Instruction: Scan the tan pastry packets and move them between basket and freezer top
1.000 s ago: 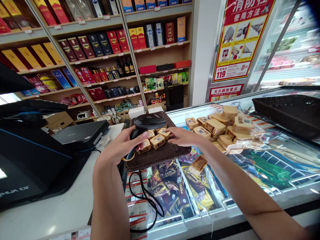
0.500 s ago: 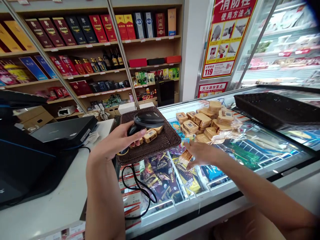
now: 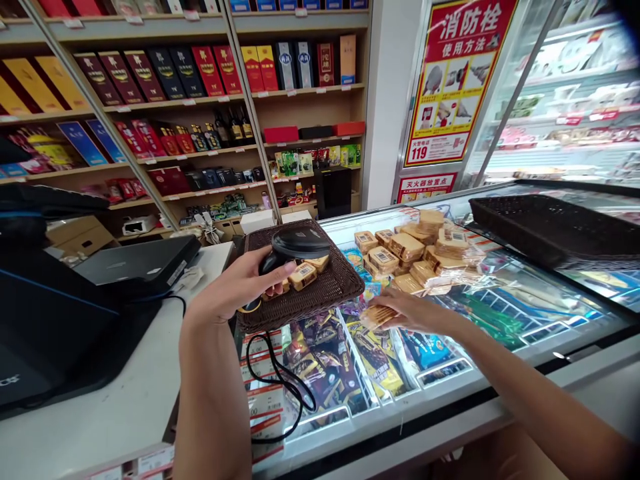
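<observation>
My left hand (image 3: pixel 255 283) is wrapped round the handle of a black barcode scanner (image 3: pixel 303 241), its head above a brown woven basket (image 3: pixel 330 287). In that basket lie a few wrapped bread packs (image 3: pixel 303 274), partly hidden by the scanner and my hand. My right hand (image 3: pixel 407 312) grips a single bread pack (image 3: pixel 379 316) between thumb and fingers, over the freezer's glass top, right of the basket. Just beyond it is a heap of similar packs (image 3: pixel 406 245) in clear wrap with barcode labels.
Under the freezer glass (image 3: pixel 350 413) lie bagged ice treats. The scanner's black cable (image 3: pixel 287 387) loops across price labels. A dark basket (image 3: pixel 560 227) stands at right on the glass. At left are a counter (image 3: pixel 125 393) and a black monitor (image 3: pixel 45 327). Shelves of boxes (image 3: pixel 165 73) line the back.
My right hand has closed round the bread pack, its fingers more spread before. The left hand holds the scanner much as before. The whole view has shifted slightly down.
</observation>
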Demonstrator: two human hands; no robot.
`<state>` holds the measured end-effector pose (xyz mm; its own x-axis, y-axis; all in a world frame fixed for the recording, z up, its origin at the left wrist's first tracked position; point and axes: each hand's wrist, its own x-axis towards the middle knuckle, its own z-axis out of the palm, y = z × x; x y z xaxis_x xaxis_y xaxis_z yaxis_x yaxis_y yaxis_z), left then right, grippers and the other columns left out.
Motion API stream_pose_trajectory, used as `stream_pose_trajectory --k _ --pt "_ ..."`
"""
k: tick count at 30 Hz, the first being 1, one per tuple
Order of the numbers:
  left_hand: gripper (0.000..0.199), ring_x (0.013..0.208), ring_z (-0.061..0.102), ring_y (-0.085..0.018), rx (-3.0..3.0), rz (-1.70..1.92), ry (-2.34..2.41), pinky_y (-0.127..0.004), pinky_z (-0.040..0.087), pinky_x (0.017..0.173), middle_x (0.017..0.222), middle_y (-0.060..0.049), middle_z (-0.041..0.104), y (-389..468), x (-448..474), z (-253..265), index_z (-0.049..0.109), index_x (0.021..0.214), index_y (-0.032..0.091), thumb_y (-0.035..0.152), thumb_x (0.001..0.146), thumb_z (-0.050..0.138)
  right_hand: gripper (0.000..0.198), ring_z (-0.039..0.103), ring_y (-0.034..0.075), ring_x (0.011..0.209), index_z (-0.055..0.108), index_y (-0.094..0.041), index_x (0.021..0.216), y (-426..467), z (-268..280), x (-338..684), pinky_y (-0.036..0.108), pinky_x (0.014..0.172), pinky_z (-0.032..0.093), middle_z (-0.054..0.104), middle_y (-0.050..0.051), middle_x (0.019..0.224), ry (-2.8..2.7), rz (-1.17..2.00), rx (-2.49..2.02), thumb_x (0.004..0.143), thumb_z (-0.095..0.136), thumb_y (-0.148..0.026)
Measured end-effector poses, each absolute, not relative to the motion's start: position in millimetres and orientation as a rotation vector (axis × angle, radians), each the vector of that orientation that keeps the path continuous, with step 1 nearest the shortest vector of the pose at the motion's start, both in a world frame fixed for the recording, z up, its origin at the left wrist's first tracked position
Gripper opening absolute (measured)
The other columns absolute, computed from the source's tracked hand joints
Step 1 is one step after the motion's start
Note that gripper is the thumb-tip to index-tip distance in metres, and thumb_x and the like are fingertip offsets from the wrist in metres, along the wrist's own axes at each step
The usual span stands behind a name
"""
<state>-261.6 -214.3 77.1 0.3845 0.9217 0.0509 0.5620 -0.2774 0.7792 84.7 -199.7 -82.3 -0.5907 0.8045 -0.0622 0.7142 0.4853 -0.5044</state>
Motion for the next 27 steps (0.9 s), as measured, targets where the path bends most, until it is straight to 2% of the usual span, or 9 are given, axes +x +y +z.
stream_pose_trajectory --k 4,9,12,16,22,27 --pt "0.038 0.066 0.054 -0.015 1.954 0.687 1.264 -0.026 0.039 0.059 0.071 0.000 0.061 -215.8 -260.7 78.2 0.062 0.091 0.020 0.057 0.083 0.067 0.039 0.053 0.026 0.126 0.059 -0.028 0.124 -204.7 -72.0 112.5 0.042 0.104 0.046 0.053 0.011 0.131 -2.231 0.980 -1.073 0.089 0.063 -0.045" --pt "0.037 0.067 0.055 -0.016 1.944 0.682 1.280 -0.026 0.039 0.060 0.071 -0.001 0.062 -215.0 -260.0 77.2 0.063 0.090 0.020 0.056 0.083 0.067 0.073 0.057 0.027 0.120 0.054 -0.024 0.119 -194.5 -35.2 94.6 0.041 0.102 0.050 0.054 0.010 0.128 -2.003 1.010 -0.937 0.060 0.087 -0.053" --pt "0.036 0.068 0.056 -0.016 1.924 0.675 1.268 -0.026 0.041 0.061 0.072 -0.001 0.062 -216.9 -261.2 78.5 0.063 0.093 0.020 0.054 0.083 0.068 0.069 0.057 0.027 0.120 0.049 -0.025 0.120 -174.5 -12.6 67.3 0.040 0.101 0.050 0.055 0.009 0.127 -2.022 0.838 -0.899 0.066 0.084 -0.047" --pt "0.033 0.067 0.056 -0.015 1.889 0.677 1.266 -0.026 0.042 0.062 0.071 0.001 0.061 -220.9 -265.2 80.9 0.063 0.095 0.020 0.050 0.082 0.070 0.082 0.060 0.027 0.118 0.033 -0.027 0.134 -149.2 10.5 49.1 0.038 0.096 0.053 0.056 0.010 0.128 -1.986 0.728 -0.905 0.068 0.082 -0.038" --pt "0.033 0.061 0.051 -0.013 1.845 0.716 1.286 -0.025 0.038 0.058 0.064 0.002 0.057 -222.6 -267.2 80.2 0.060 0.090 0.020 0.052 0.085 0.066 0.080 0.057 0.026 0.124 0.035 -0.027 0.140 -138.1 23.6 50.5 0.038 0.104 0.049 0.053 0.011 0.137 -2.053 0.757 -0.810 0.071 0.076 -0.028" --pt "0.033 0.060 0.052 -0.012 1.856 0.701 1.268 -0.025 0.037 0.057 0.064 0.002 0.057 -221.7 -263.2 79.5 0.060 0.084 0.020 0.052 0.085 0.066 0.083 0.055 0.025 0.126 0.033 -0.026 0.144 -131.6 16.5 43.3 0.040 0.105 0.049 0.052 0.011 0.140 -2.050 0.866 -0.727 0.071 0.074 -0.025"
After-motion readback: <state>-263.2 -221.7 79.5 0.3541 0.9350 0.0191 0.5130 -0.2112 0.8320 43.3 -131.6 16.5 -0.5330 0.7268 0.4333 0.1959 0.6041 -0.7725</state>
